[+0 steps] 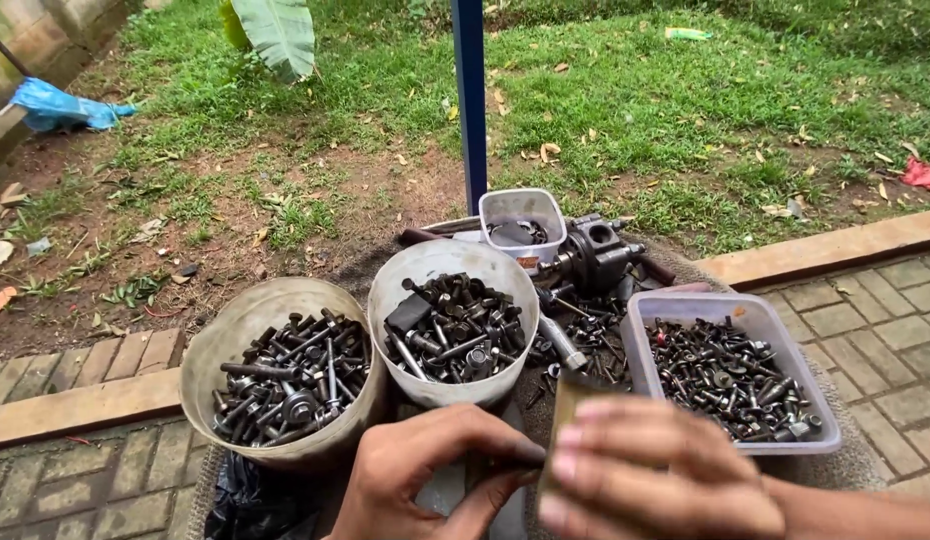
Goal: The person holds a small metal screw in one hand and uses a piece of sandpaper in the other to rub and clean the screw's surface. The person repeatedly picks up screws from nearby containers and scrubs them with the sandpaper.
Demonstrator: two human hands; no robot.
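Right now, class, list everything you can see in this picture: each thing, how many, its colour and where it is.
round tub of bolts: one, beige, left.
round tub of screws: one, white, centre.
small square tub: one, clear, behind centre.
rectangular tray of screws: one, clear, right.
metal machine part: one, dark grey, behind tray.
loose bolts: many, dark, between tub and tray.
post: one, blue, upright in grass.
blue plastic sheet: one, far left.
flat brown piece: one, held in hands.
left hand: pinching the piece.
right hand: gripping the piece.

2 hands (pixel 545 475) before 4 bolt tubs (pixel 285 375)
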